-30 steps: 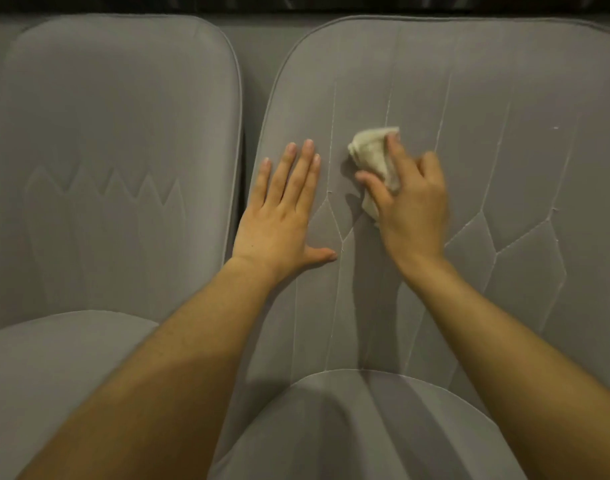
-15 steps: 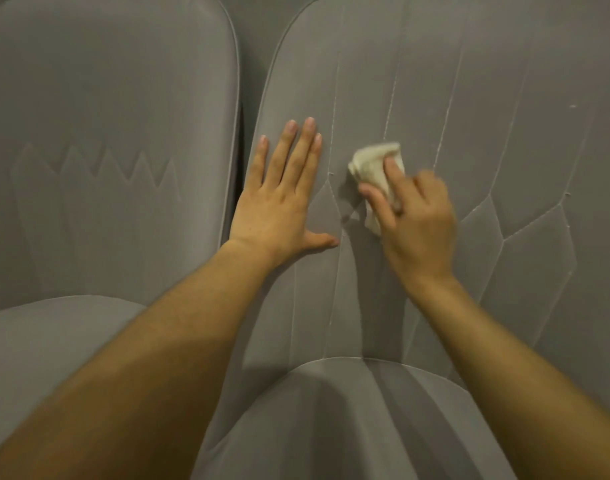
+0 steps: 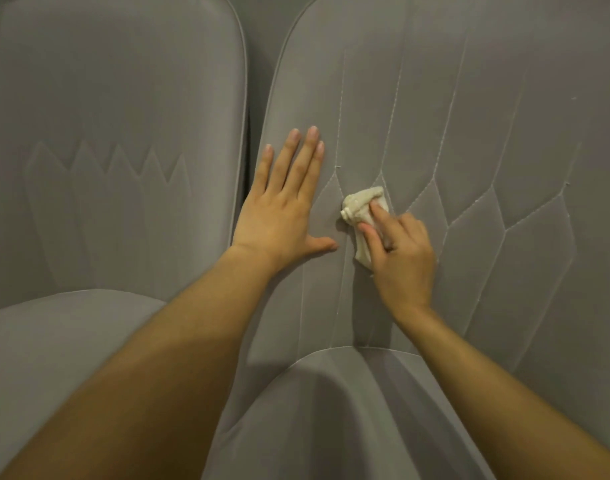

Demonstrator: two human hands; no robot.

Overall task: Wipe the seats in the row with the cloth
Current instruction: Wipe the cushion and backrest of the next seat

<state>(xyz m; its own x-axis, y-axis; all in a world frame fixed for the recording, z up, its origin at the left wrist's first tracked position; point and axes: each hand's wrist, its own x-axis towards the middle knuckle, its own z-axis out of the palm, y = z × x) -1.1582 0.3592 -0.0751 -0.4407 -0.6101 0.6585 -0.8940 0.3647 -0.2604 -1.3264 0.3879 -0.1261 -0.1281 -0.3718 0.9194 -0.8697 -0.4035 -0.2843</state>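
Two grey padded seats stand side by side. The right seat's backrest point(image 3: 469, 133) has stitched panel lines, and its cushion point(image 3: 348, 410) lies below. My right hand point(image 3: 398, 258) presses a crumpled cream cloth point(image 3: 360, 211) against the lower middle of that backrest, fingers bent over it. My left hand point(image 3: 282, 206) lies flat and spread on the same backrest, just left of the cloth, thumb pointing toward it.
The left seat point(image 3: 116, 133) has a zigzag pattern pressed into its backrest, and its cushion point(image 3: 54, 341) shows at lower left. A narrow dark gap point(image 3: 248, 140) runs between the two backrests.
My right hand has dragged the cloth down the backrest toward the cushion. My left hand has stayed flat in about the same spot. The view has tilted down.
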